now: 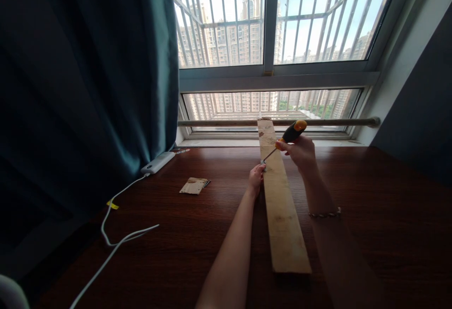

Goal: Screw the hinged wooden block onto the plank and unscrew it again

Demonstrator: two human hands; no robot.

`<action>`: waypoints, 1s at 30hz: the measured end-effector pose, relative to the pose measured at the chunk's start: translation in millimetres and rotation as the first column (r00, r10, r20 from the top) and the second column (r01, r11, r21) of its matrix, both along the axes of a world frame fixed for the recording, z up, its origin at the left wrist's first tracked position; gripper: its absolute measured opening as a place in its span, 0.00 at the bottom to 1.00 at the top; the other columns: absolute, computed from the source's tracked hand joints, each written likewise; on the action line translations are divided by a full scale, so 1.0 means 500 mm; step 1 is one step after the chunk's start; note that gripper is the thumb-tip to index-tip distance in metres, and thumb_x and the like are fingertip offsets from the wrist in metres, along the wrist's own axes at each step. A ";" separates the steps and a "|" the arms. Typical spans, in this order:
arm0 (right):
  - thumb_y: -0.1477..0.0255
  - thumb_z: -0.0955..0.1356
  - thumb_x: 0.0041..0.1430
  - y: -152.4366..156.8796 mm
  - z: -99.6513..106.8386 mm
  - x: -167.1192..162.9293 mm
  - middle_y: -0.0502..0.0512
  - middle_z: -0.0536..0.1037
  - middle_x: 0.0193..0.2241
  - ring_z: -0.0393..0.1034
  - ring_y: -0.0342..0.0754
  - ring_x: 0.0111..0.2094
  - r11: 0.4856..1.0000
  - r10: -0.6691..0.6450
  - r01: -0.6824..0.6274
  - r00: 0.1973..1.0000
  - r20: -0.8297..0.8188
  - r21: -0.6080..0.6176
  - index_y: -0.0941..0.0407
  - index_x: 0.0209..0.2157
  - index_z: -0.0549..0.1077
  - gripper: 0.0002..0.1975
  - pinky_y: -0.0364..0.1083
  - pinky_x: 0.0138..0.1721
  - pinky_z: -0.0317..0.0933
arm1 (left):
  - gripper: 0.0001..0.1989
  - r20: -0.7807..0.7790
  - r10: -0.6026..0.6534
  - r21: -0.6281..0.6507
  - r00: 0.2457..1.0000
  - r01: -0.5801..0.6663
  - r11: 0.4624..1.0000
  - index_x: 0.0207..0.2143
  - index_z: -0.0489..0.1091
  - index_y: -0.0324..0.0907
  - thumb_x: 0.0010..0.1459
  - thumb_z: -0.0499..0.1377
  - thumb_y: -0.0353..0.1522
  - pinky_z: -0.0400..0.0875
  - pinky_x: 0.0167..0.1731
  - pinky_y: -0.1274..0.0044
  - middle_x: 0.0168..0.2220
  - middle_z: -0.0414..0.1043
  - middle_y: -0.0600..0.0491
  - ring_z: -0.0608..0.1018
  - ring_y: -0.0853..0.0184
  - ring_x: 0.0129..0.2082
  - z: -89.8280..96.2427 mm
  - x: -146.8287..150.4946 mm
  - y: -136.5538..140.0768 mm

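Observation:
A long wooden board (284, 215) lies lengthwise away from me, its far end by the window rail. My right hand (300, 152) is closed round a screwdriver (294, 131) with a black and orange handle, held tilted over the board. Its shaft slants down left to a small metal piece (263, 163) at the board's left edge. My left hand (256, 177) pinches that metal piece against the edge; its exact kind is too small to make out.
Left of the board, a small wooden piece (193, 185) lies on the dark red-brown tabletop (219, 215), with thin dark items partly under it. A white power strip (158, 163) and its cable (102, 259) lie further left by the curtain (141, 64). A metal rail (328, 122) crosses the window.

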State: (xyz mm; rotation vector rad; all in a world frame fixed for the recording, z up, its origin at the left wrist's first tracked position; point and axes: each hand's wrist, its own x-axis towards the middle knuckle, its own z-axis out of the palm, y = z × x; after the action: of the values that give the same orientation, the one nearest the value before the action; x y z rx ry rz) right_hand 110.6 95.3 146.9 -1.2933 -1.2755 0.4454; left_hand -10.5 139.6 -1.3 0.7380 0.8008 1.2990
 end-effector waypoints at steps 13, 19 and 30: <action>0.57 0.67 0.43 0.014 -0.019 0.010 0.55 0.73 0.15 0.72 0.53 0.22 0.909 -0.413 0.410 0.910 0.032 0.079 0.58 0.20 0.70 0.17 0.46 0.27 0.63 | 0.18 -0.052 -0.029 0.032 0.998 0.030 0.999 0.30 0.70 0.38 0.40 0.62 0.42 0.57 0.17 0.82 0.25 0.71 0.53 0.70 0.72 0.19 -0.012 -0.005 0.007; 0.57 0.67 0.43 0.002 -0.003 0.014 0.57 0.73 0.15 0.72 0.55 0.25 0.940 -0.341 0.341 0.927 0.158 0.028 0.58 0.20 0.71 0.17 0.48 0.27 0.63 | 0.16 -0.107 0.005 -0.007 0.994 -0.006 1.000 0.28 0.70 0.38 0.41 0.63 0.41 0.54 0.15 0.83 0.20 0.67 0.55 0.68 0.73 0.17 0.011 -0.008 -0.009; 0.57 0.67 0.42 0.003 -0.011 -0.010 0.56 0.74 0.17 0.72 0.53 0.25 0.965 -0.258 0.261 0.945 0.200 0.013 0.58 0.21 0.73 0.17 0.46 0.28 0.64 | 0.17 -0.127 0.039 0.021 0.991 -0.036 0.999 0.27 0.70 0.37 0.42 0.62 0.42 0.54 0.14 0.82 0.16 0.65 0.56 0.66 0.74 0.15 0.028 -0.004 -0.021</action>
State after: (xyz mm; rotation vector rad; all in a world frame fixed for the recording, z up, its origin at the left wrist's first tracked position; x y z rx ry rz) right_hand 105.7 96.8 141.4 -1.5237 -1.2449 0.1395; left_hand -12.6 129.3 12.6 0.8305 0.9105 1.3039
